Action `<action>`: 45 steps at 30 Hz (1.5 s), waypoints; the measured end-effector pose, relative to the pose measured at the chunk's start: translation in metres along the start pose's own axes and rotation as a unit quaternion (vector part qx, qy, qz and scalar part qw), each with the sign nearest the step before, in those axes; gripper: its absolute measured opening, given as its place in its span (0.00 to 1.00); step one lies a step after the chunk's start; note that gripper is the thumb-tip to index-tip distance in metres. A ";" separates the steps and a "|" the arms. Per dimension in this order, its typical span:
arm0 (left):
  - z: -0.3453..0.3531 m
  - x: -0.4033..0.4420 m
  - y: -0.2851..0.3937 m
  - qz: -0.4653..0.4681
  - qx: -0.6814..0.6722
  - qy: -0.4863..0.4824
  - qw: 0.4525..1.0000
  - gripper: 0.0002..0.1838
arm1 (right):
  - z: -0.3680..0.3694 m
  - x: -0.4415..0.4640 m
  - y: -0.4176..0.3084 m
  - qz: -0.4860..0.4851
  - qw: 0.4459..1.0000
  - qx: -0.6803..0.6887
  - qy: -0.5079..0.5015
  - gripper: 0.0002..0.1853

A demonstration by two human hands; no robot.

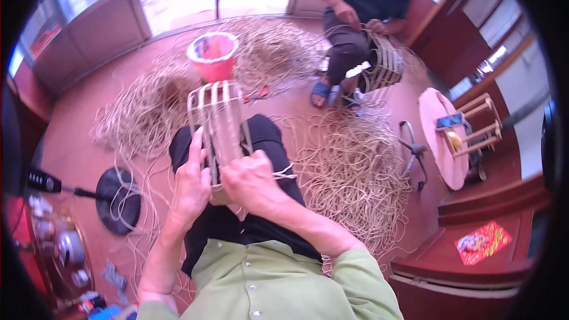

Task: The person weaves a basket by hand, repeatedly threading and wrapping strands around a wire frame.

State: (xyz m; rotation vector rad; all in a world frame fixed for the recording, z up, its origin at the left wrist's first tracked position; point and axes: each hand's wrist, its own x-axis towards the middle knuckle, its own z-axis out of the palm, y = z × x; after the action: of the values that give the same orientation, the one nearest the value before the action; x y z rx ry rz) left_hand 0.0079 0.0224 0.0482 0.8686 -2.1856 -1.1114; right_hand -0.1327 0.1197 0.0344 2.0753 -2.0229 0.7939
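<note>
On my lap lies a long open frame [220, 104] with pale strands running along it and a woven end close to my body. My left hand [194, 175] rests along the frame's left side, fingers apart, the thumb side against it. Over the near right part of the frame is my right hand [249, 181], its fingers curled closed at the strands. Short strand ends [285, 172] stick out to the right of that hand. What its fingertips pinch is partly hidden.
Piles of pale cord [361, 178] cover the floor on both sides. Ahead are a pink bucket [213, 62] and red scissors [261, 93]. A seated person [361, 12] handles another frame at upper right. A round black base [118, 200] is left; an overturned stool [450, 136] right.
</note>
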 end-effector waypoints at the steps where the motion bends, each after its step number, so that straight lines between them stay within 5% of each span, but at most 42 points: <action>1: 0.007 0.009 -0.018 0.048 0.035 0.001 0.998 0.45 | 0.004 0.005 -0.001 0.001 1.000 -0.022 -0.021 0.07; 3: 0.010 0.019 -0.036 0.107 0.093 -0.033 0.989 0.47 | 0.002 0.011 -0.003 0.016 0.994 -0.050 -0.095 0.07; 6: -0.023 0.027 0.015 -0.142 -0.108 -0.207 0.962 0.49 | 0.000 0.008 -0.006 0.029 0.995 -0.040 -0.089 0.07; 11: -0.016 0.013 -0.003 0.026 -0.024 -0.180 0.983 0.55 | 0.010 0.003 -0.013 0.016 0.998 -0.064 -0.025 0.08; 15: -0.025 0.019 0.008 -0.117 -0.034 -0.233 0.965 0.52 | 0.010 0.014 -0.020 0.034 0.992 -0.075 -0.097 0.07; 18: -0.030 0.007 -0.002 0.001 0.039 -0.159 0.987 0.52 | 0.013 0.014 -0.020 0.030 0.990 -0.099 -0.096 0.09; 19: -0.029 0.001 -0.012 0.053 0.059 -0.112 0.991 0.49 | 0.005 0.014 -0.022 0.019 0.994 -0.103 -0.017 0.10; 23: -0.103 -0.041 0.013 -0.099 -0.157 -0.038 0.982 0.37 | -0.017 0.017 -0.030 0.000 0.989 -0.038 0.143 0.19; 25: -0.191 -0.071 0.009 -0.134 -0.179 0.083 0.971 0.33 | -0.009 0.014 -0.039 -0.019 0.995 0.011 0.096 0.18; 27: -0.348 -0.131 -0.072 -0.138 -0.182 0.238 0.944 0.31 | 0.016 0.011 -0.040 -0.029 0.999 0.022 0.029 0.15; 29: -0.526 -0.251 -0.167 -0.124 -0.181 0.476 0.851 0.24 | 0.056 0.011 -0.042 -0.046 0.999 -0.004 -0.025 0.11; 31: -0.560 -0.307 -0.173 -0.218 0.111 0.581 0.776 0.20 | 0.060 0.025 -0.075 -0.105 0.989 0.096 -0.028 0.06; 32: -0.492 -0.268 -0.140 -0.232 0.068 0.518 0.821 0.19 | 0.070 0.024 -0.105 -0.152 0.952 0.243 -0.102 0.09; 33: -0.418 -0.226 -0.102 -0.248 0.027 0.450 0.857 0.19 | 0.083 0.013 -0.146 -0.186 0.880 0.432 -0.062 0.09; 34: -0.344 -0.200 -0.076 -0.241 -0.022 0.333 0.911 0.20 | 0.095 -0.003 -0.188 -0.194 0.721 0.656 -0.112 0.08; 36: -0.196 -0.148 -0.023 -0.228 -0.123 0.070 0.963 0.23 | 0.073 -0.019 -0.249 -0.365 0.677 0.595 -0.231 0.11; 37: -0.152 -0.133 0.006 -0.374 -0.198 -0.038 0.905 0.22 | 0.069 -0.027 -0.261 -0.398 0.618 0.634 -0.239 0.12; 38: -0.111 -0.133 0.005 -0.357 -0.299 -0.165 0.869 0.18 | 0.064 -0.024 -0.258 -0.385 0.590 0.643 -0.299 0.12; 40: -0.107 -0.138 -0.030 -0.300 -0.263 -0.146 0.905 0.11 | 0.052 -0.018 -0.233 -0.352 0.523 0.654 -0.418 0.11; 41: -0.113 -0.138 -0.041 -0.269 -0.243 -0.136 0.922 0.08 | 0.031 -0.011 -0.208 -0.329 0.611 0.605 -0.391 0.11; 42: -0.143 -0.143 -0.039 -0.335 -0.271 0.132 0.892 0.06 | 0.010 -0.003 -0.177 -0.302 0.692 0.550 -0.357 0.10; 43: -0.211 -0.164 -0.108 -0.299 -0.396 0.209 0.843 0.06 | 0.011 -0.001 -0.143 -0.223 0.786 0.478 -0.323 0.09; 45: -0.369 -0.250 -0.217 -0.269 -0.347 0.428 0.790 0.07 | 0.020 0.015 -0.085 -0.078 0.933 0.261 -0.233 0.08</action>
State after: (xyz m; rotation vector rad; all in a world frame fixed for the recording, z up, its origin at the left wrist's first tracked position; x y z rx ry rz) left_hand 0.4932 -0.0733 0.0159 1.3110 -0.6978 -1.2754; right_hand -0.0460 0.1046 0.0467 2.9248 -1.9621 0.9648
